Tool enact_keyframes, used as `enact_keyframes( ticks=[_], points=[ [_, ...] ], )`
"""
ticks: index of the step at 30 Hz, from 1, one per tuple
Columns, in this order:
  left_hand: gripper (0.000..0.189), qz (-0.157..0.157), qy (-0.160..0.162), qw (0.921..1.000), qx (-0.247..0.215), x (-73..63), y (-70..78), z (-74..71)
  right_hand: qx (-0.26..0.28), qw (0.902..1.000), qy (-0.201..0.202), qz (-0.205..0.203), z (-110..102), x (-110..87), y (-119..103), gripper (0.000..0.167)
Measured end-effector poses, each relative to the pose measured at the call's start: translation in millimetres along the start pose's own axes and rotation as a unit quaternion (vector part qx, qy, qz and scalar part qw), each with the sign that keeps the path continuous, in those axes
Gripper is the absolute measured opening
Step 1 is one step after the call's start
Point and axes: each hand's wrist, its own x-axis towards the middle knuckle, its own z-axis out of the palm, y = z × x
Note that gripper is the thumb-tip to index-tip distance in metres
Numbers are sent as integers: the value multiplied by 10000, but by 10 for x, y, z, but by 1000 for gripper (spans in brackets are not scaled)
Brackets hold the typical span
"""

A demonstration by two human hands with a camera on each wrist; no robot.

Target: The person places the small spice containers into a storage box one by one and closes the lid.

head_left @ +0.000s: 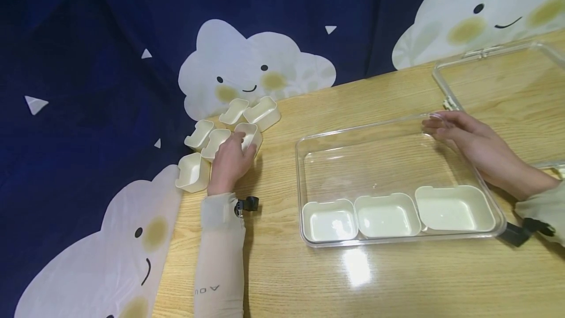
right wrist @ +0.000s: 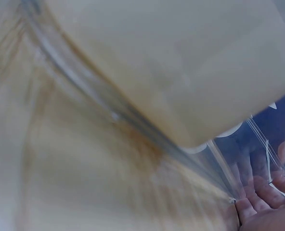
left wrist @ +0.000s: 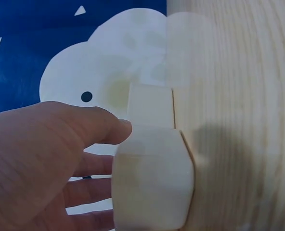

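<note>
Straddling a cream bin (head_left: 253,134), fingers apart, the left hand (head_left: 230,162) should pinch it squarely; the right hand (head_left: 481,146) grips the clear box (head_left: 366,166).

You face a pale wood-grained table (head_left: 282,283). Behind the table and along its left edge, you see a navy sheet (head_left: 106,92) printed with white, smiling, yellow-cheeked clouds (head_left: 247,55) and small white triangles (head_left: 35,105). White glare (head_left: 356,266) shines on the table's near part.
</note>
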Motion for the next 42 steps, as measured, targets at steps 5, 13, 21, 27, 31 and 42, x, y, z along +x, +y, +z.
enact_keyframes(
  ticks=[5,13,21,27,31,42],
  points=[
    [49,91,5,9999,71,18,-20,47,-66,10000,33,26,5,0,2,32],
    [41,311,120,9994,49,18,-28,95,-145,9998,83,88,8,1,-5,32],
    [24,523,333,9979,179,22,-30,147,-218,9996,91,158,8,2,-14,32],
    [23,598,394,9968,357,13,-26,169,-173,9998,61,113,4,0,-6,32],
    [23,608,391,9963,459,16,-30,173,-148,9999,36,79,3,1,-2,31],
    [24,652,363,9960,500,21,-16,159,-173,9998,47,79,-2,5,1,31]
  ],
)
